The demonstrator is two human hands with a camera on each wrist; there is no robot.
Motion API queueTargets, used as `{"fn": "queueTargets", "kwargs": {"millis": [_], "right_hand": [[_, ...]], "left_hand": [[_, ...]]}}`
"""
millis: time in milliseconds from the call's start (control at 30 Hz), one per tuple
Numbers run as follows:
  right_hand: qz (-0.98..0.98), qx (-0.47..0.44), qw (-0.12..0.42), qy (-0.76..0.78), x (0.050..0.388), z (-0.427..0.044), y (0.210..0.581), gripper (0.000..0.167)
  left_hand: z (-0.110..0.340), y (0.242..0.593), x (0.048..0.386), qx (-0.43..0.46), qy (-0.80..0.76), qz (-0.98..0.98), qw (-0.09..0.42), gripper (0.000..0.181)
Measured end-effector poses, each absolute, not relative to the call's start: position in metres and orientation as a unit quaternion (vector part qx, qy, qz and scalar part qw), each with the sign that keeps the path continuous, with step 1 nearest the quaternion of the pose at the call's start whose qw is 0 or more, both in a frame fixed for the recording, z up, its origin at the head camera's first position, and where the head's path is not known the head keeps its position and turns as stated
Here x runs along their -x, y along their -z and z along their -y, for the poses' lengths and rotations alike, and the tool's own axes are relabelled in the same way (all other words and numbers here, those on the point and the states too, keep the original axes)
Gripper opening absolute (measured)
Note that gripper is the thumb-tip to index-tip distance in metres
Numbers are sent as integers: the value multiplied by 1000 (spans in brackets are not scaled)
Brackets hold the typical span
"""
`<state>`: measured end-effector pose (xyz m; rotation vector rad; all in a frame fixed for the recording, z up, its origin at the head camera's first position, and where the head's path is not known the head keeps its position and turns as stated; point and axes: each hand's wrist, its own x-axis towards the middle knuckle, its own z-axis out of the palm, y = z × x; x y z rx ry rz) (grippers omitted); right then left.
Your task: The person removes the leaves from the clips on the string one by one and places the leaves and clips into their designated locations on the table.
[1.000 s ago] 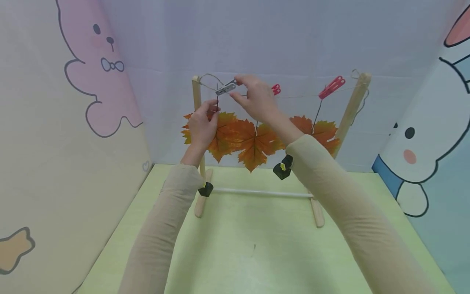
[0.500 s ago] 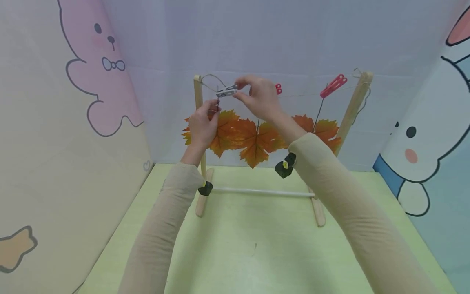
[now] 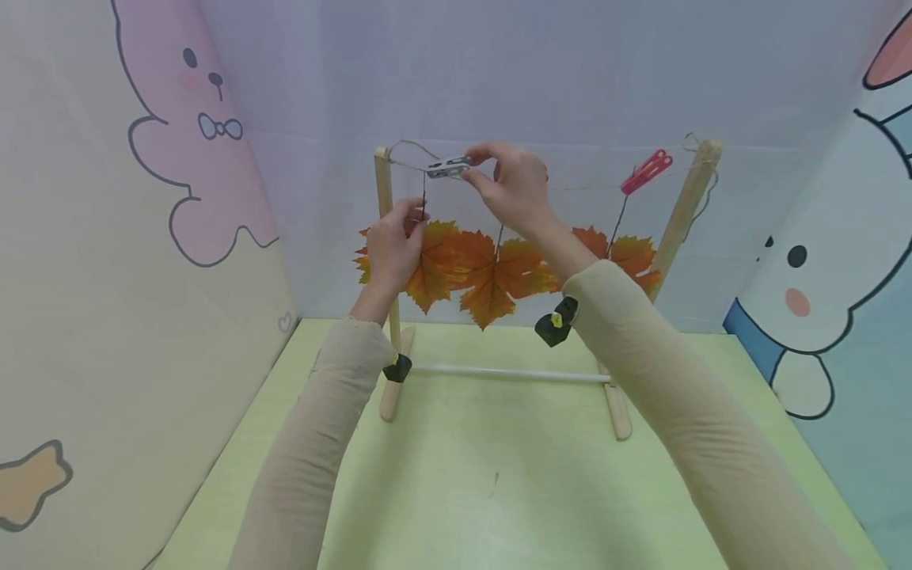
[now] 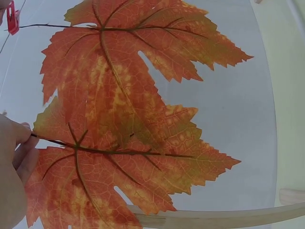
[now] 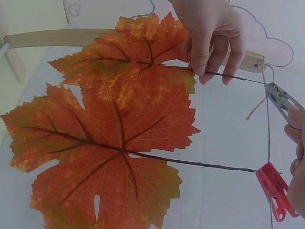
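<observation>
My left hand (image 3: pixel 394 241) pinches the dark stem of the leftmost orange leaf (image 3: pixel 427 273), just below the string. The fingers of my right hand (image 3: pixel 514 186) grip the handle end of a grey clothespin (image 3: pixel 448 167), whose tip is at the string by the top of that stem. In the right wrist view the grey clothespin (image 5: pixel 282 99) meets the stem tip at the twine (image 5: pixel 268 129). Beside it, a red clothespin (image 5: pixel 271 188) holds the stem of the middle leaf (image 5: pixel 119 148), which overlaps the leftmost leaf.
A third leaf (image 3: pixel 630 257) hangs from a red clothespin (image 3: pixel 646 172) on the right. Wooden posts (image 3: pixel 383 186) stand at both ends of the string, joined low down by a white rod (image 3: pixel 499 371) above the pale green table (image 3: pixel 470 507).
The grey clothespin and my right hand have shifted slightly right, and the clothespin lies flatter. Its handles look closer together than a second ago. My left hand has barely moved.
</observation>
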<state>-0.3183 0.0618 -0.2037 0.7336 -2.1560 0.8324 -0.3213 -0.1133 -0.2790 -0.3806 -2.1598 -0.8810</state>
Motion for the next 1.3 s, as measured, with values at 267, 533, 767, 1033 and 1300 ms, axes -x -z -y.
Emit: {"fn": "queueTargets", "kwargs": {"millis": [267,533,767,1033,1300], "right_hand": [[810,-317,384,-311,317,-62,206,22],[783,-373,408,-286,312,-68,212,27],[792,-366,400,-279,308,-76,220,26],[785,-381,398,-284,301,-84,227,32],[782,-388,398,-282,295,-95,235,28]], "left_hand": [[115,282,323,140,339,857,361,22],[121,287,318,132,346,861,347,23],[130,294,318,135,359,856,347,23],[136,303,316,129,371,856,335,23],[143,310,315,122,376,861,320,24]]}}
